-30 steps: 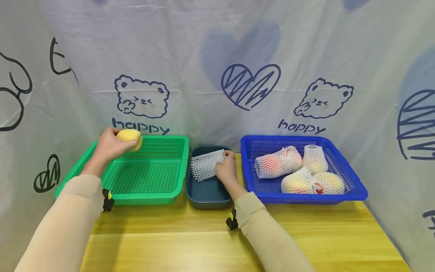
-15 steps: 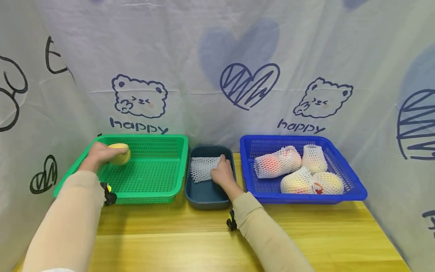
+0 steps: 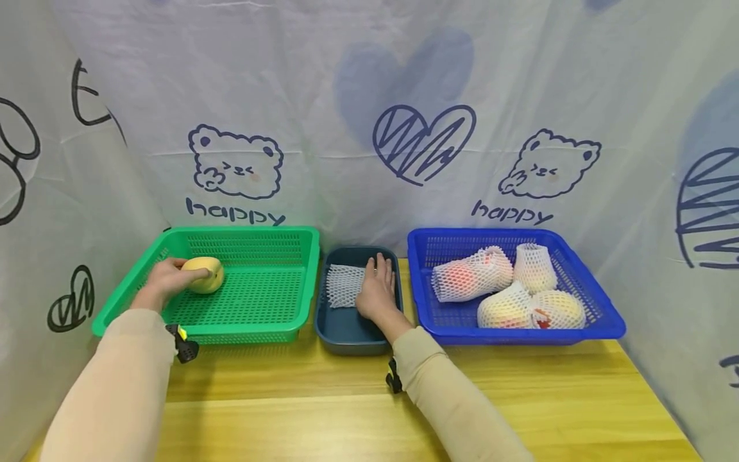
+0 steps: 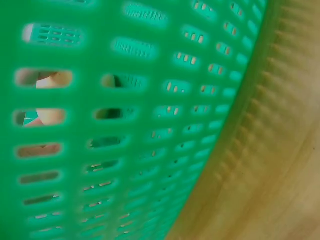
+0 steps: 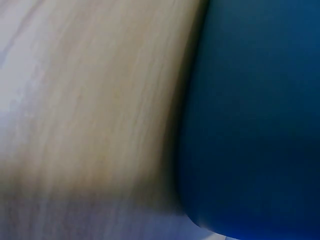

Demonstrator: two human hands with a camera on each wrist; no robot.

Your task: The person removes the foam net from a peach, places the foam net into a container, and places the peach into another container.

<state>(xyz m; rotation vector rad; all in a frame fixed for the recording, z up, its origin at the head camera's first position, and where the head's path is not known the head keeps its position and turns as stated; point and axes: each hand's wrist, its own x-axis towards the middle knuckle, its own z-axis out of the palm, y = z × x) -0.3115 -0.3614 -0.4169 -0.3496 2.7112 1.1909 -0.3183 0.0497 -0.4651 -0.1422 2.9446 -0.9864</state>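
In the head view my left hand (image 3: 167, 282) reaches into the left part of the green basket (image 3: 300, 314) and holds a smooth yellow fruit (image 3: 204, 274) low inside it, thumb along its near side. My right hand (image 3: 378, 295) is over the dark blue tub (image 3: 353, 346), its fingers stretched out and spread. Beside and partly under that hand lies a white foam fruit net (image 3: 344, 285). The left wrist view is filled by the slotted wall of the green basket (image 4: 140, 125). In the right wrist view the side of the tub (image 5: 250, 125) shows.
On the right stands a blue basket (image 3: 508, 333) with several fruits in white foam nets (image 3: 473, 276). All three containers stand on a wooden table (image 3: 323, 410). A printed white curtain (image 3: 323, 154) hangs close behind them and at both sides.
My left hand has lowered the yellow fruit from above the green basket's rim into it. My right hand has let go of the foam net, now lying in the tub, and its fingers have straightened.
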